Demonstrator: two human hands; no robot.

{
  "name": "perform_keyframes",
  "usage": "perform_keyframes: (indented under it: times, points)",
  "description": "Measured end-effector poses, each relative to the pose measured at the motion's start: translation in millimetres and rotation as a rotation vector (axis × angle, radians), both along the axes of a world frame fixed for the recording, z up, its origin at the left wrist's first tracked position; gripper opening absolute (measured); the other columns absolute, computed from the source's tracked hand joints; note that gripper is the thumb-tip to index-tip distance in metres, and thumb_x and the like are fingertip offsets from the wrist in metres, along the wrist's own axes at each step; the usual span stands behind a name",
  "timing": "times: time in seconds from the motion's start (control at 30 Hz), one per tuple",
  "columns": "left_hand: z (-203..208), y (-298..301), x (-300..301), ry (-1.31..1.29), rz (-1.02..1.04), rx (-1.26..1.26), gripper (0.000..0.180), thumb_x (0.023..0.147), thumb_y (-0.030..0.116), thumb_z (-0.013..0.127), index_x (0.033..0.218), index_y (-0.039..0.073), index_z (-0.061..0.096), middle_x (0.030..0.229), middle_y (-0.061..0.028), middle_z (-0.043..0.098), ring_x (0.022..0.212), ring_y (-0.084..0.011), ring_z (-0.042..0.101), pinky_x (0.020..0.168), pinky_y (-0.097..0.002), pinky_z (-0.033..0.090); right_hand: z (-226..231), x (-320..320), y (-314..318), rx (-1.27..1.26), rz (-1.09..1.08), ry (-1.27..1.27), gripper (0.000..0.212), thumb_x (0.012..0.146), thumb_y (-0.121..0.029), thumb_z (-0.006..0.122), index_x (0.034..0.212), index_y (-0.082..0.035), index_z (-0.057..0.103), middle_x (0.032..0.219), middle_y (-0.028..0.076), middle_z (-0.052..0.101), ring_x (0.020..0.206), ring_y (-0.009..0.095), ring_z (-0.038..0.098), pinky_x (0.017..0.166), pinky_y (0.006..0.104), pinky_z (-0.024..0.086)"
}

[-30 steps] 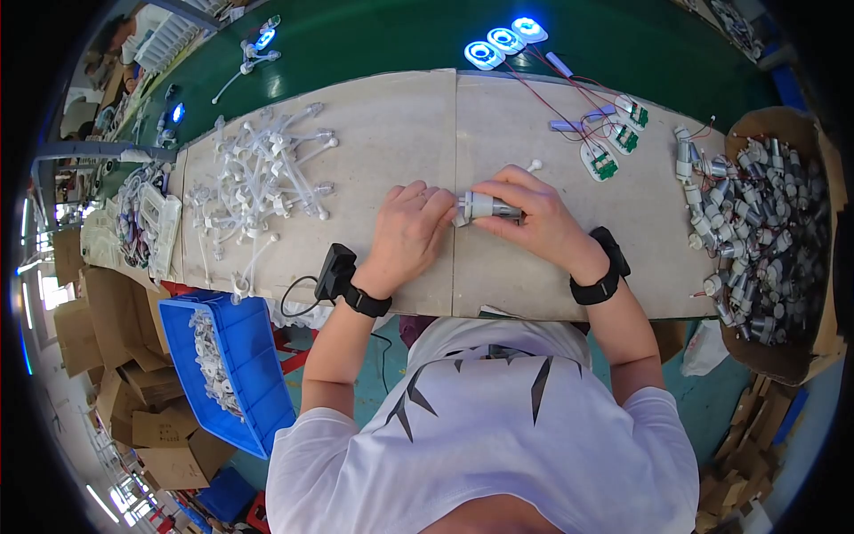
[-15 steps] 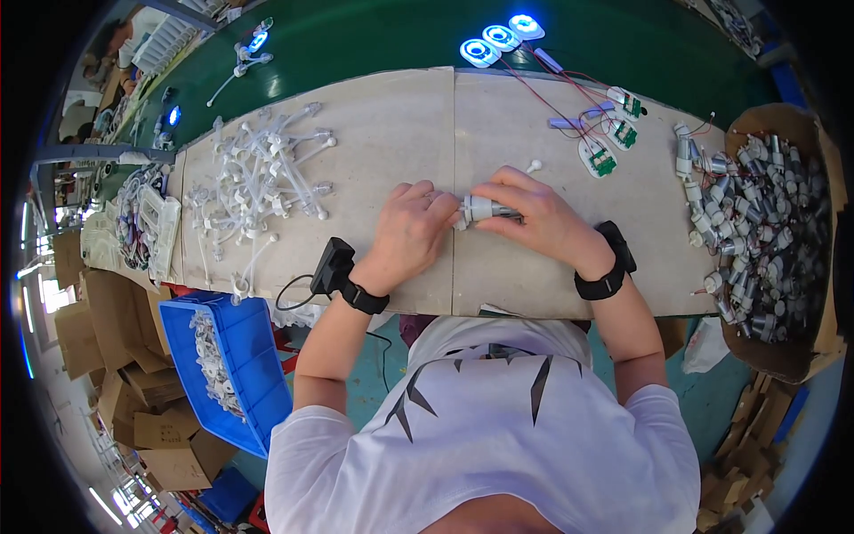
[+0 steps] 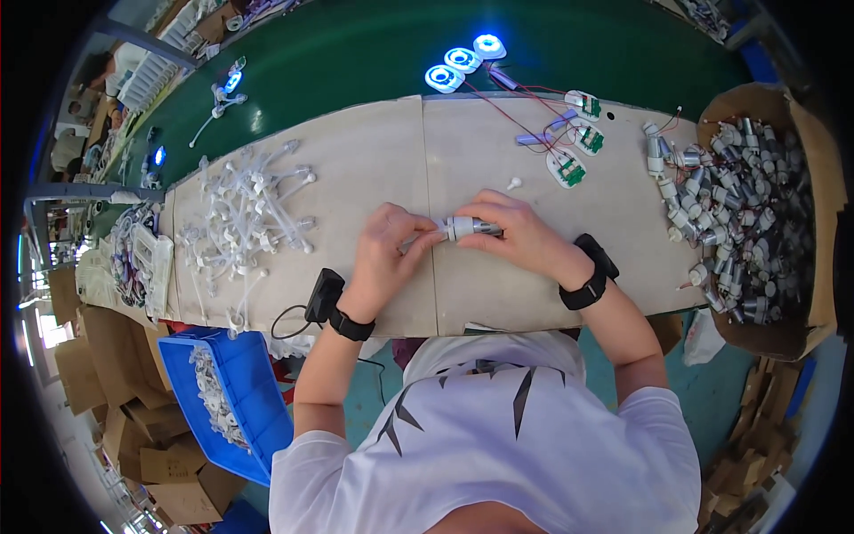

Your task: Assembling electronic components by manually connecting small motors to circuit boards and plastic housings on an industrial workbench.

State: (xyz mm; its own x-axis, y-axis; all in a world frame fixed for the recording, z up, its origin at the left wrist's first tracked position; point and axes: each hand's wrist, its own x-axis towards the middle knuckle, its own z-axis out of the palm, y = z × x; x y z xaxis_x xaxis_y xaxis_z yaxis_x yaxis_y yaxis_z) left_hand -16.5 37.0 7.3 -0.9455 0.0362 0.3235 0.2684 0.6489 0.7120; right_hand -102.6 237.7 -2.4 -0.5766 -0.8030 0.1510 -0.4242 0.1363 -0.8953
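In front of me, over the middle of the table, my right hand (image 3: 525,235) grips a short white-and-silver cylinder (image 3: 462,228) lying sideways. The thumb is below it and the fingers wrap over its right part. My left hand (image 3: 384,251) pinches thumb and forefinger together at the cylinder's white left end. A small pale piece shows at those fingertips, too small to name. Just beyond the right hand lies a small white knob-like part (image 3: 514,183).
A pile of clear and white plastic stems (image 3: 253,200) lies to the left. Similar cylinders (image 3: 738,214) fill a cardboard box (image 3: 814,205) at right. Wired green circuit boards (image 3: 567,169) and glowing blue lights (image 3: 445,78) lie at the back. A blue bin (image 3: 267,418) stands lower left.
The whole view has shifted slightly. My left hand has gone from curled fingers against the cylinder's end to a thumb-and-forefinger pinch there. My right hand still holds the cylinder.
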Motion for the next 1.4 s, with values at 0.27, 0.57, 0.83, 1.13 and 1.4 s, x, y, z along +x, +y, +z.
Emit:
perform_keyframes:
  times: [0.27, 0.57, 0.83, 1.13, 1.4]
  points:
    - [-8.2, 6.3, -3.2, 0.044, -0.024, 0.072, 0.011, 0.072, -0.002, 0.069, 0.079, 0.003, 0.062, 0.073, -0.0073, 0.059, 0.069, -0.0223, 0.053, 0.06, -0.0309, 0.044, -3.4, 0.7, -1.4, -0.031, -0.004, 0.014, 0.027, 0.079, -0.011, 0.068, 0.102, -0.002, 0.06, 0.09, 0.01, 0.055, 0.08, 0.025, 0.055, 0.069, 0.0319, 0.045]
    - [-1.9, -1.3, -12.5, 0.061, -0.045, -0.112, 0.01, 0.072, 0.004, 0.068, 0.08, 0.005, 0.062, 0.075, -0.0053, 0.06, 0.075, -0.0245, 0.055, 0.066, -0.036, 0.043, 20.8, -35.0, -2.6, 0.178, 0.079, 0.046, 0.022, 0.085, -0.016, 0.061, 0.101, -0.002, 0.061, 0.095, 0.012, 0.059, 0.085, 0.026, 0.056, 0.073, 0.0336, 0.045]
    - [0.0, -27.2, -16.6, 0.13, 0.028, -0.306, 0.01, 0.074, 0.008, 0.066, 0.083, 0.008, 0.061, 0.077, -0.0042, 0.061, 0.081, -0.0251, 0.055, 0.072, -0.0371, 0.04, -4.9, -158.7, 30.5, 0.55, -0.484, 0.586, 0.022, 0.078, -0.015, 0.06, 0.099, -0.01, 0.065, 0.089, 0.01, 0.062, 0.093, 0.026, 0.056, 0.085, 0.0415, 0.04]
    - [-4.7, -32.4, -9.9, 0.094, 0.076, -0.302, 0.01, 0.075, 0.008, 0.065, 0.083, 0.009, 0.06, 0.077, -0.0047, 0.061, 0.08, -0.0252, 0.055, 0.071, -0.0372, 0.04, 2.7, -153.8, 35.8, 0.774, -0.201, 0.501, 0.017, 0.076, -0.015, 0.058, 0.088, -0.004, 0.063, 0.094, 0.015, 0.061, 0.09, 0.033, 0.058, 0.072, 0.0433, 0.049]
    - [0.3, -36.9, -29.0, 0.092, 0.027, -0.32, 0.01, 0.075, 0.007, 0.064, 0.084, 0.008, 0.059, 0.08, -0.0054, 0.061, 0.078, -0.0262, 0.055, 0.07, -0.0369, 0.04, -7.9, -55.1, 35.0, 0.621, -0.531, 0.725, 0.029, 0.078, -0.031, 0.059, 0.087, -0.004, 0.061, 0.085, 0.015, 0.054, 0.081, 0.029, 0.06, 0.067, 0.0437, 0.049]
